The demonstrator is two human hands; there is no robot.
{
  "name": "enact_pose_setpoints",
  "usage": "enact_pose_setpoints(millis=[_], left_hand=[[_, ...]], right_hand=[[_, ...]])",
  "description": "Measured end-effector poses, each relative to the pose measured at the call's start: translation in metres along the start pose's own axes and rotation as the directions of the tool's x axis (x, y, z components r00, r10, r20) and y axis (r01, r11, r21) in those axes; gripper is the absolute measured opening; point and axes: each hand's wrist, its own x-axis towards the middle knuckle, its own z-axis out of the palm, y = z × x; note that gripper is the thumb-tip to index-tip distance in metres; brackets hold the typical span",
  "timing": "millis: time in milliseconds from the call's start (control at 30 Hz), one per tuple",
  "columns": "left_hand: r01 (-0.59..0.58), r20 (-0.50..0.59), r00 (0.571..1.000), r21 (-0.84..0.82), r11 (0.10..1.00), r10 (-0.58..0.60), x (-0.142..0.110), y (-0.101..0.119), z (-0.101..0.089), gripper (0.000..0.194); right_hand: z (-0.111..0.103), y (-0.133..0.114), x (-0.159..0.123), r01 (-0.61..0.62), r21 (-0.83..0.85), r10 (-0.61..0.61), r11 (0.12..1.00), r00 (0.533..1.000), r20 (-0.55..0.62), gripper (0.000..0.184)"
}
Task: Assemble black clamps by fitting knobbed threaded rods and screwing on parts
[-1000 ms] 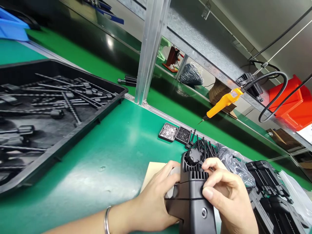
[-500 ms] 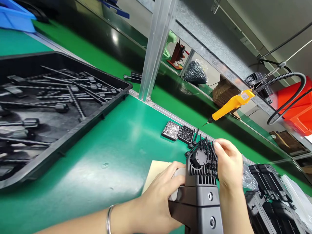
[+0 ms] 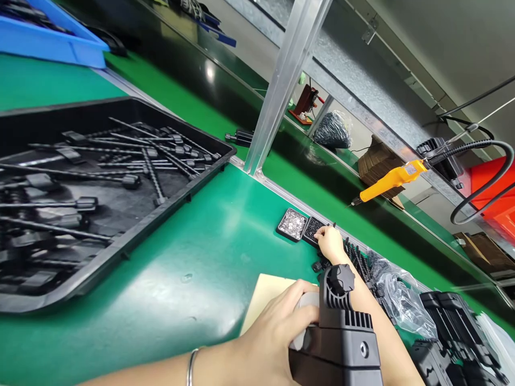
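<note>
My left hand (image 3: 277, 327) is wrapped round the side of a black plastic tool housing (image 3: 341, 332) that stands on a beige card (image 3: 267, 295) near the front edge. My right hand (image 3: 330, 244) reaches past the housing to a small black dish of dark screws (image 3: 311, 229), fingertips curled down into it; whether they pinch anything is hidden. A second small dish of silver screws (image 3: 293, 224) sits just left of it. A pile of black cable ties (image 3: 358, 257) lies beside my right wrist.
A large black tray of long black rods (image 3: 92, 182) fills the left of the green bench (image 3: 201, 252). An aluminium post (image 3: 284, 88) rises behind. A yellow electric screwdriver (image 3: 388, 182) hangs at right. More black housings (image 3: 454, 327) and a plastic bag (image 3: 398, 295) lie right.
My right hand has left the top of the housing and moved forward, past the cable ties, to the dish of dark screws. My left hand keeps its hold on the housing.
</note>
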Motion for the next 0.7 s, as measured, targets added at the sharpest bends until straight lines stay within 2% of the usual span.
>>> enact_pose_setpoints(millis=[200, 300, 367, 467, 600, 633, 667, 700], left_hand=[[-0.044, -0.051, 0.998, 0.034, 0.998, 0.046, 0.004, 0.007, -0.004, 0.037], [-0.023, -0.026, 0.999, 0.024, 0.999, 0.024, 0.005, 0.009, -0.005, 0.040], [-0.007, -0.014, 1.000, 0.004, 1.000, 0.007, 0.004, 0.008, -0.004, 0.043], [0.014, -0.016, 1.000, -0.008, 1.000, -0.014, 0.003, 0.006, -0.003, 0.044], [0.015, -0.010, 1.000, -0.009, 1.000, -0.015, 0.002, 0.005, -0.003, 0.044], [0.013, -0.007, 1.000, -0.001, 1.000, -0.013, 0.002, 0.005, -0.003, 0.044], [0.010, -0.002, 1.000, 0.006, 1.000, -0.010, 0.003, 0.006, -0.003, 0.044], [0.007, -0.004, 1.000, 0.013, 1.000, -0.007, 0.003, 0.006, -0.003, 0.043]], right_hand=[[0.004, -0.003, -0.004, 0.038, 0.069, -0.033, 0.997, 0.997, -0.064, 0.020], [-0.001, -0.004, -0.005, 0.044, 0.185, -0.025, 0.982, 0.994, -0.103, 0.021], [-0.012, -0.007, -0.009, 0.057, 0.292, -0.020, 0.955, 0.992, -0.128, 0.020], [-0.046, -0.011, -0.032, 0.134, 0.460, -0.061, 0.877, 0.984, -0.170, 0.017], [-0.115, -0.015, -0.105, 0.293, 0.607, -0.196, 0.739, 0.955, -0.223, 0.022], [-0.132, -0.015, -0.127, 0.336, 0.640, -0.248, 0.691, 0.942, -0.227, 0.021], [-0.147, -0.016, -0.148, 0.405, 0.687, -0.357, 0.604, 0.907, -0.222, 0.015], [-0.159, -0.017, -0.167, 0.432, 0.688, -0.439, 0.583, 0.880, -0.181, 0.010]])
